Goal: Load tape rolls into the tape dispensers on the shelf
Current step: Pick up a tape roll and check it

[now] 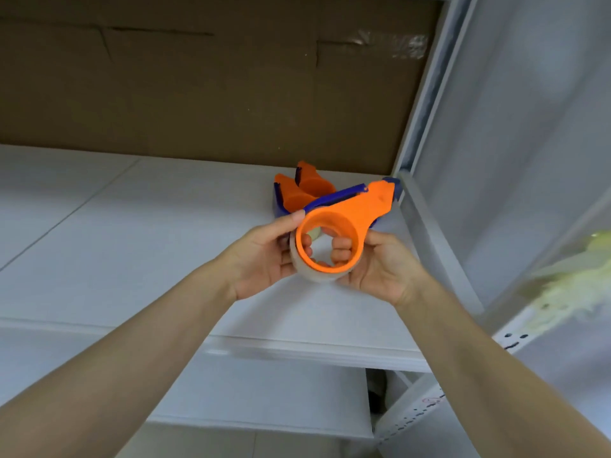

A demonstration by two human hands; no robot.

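We see the dispenser [344,213] as smooth, matt orange plastic with a blue plastic edge. The tape roll [317,275] looks like clear, faintly glossy film. The shelf [132,233] is smooth and white with a soft sheen. Behind it we see matt brown cardboard [198,94], creased, with a shiny tape patch [396,44]. The upright [426,127] looks like painted metal.

White shelf [132,246], orange-and-blue dispensers [293,193] at its rear

Reaching from both lower corners to frame centre, gripping tape dispenser [357,206] with left hand [261,259] and right hand [383,266], fingers curled.
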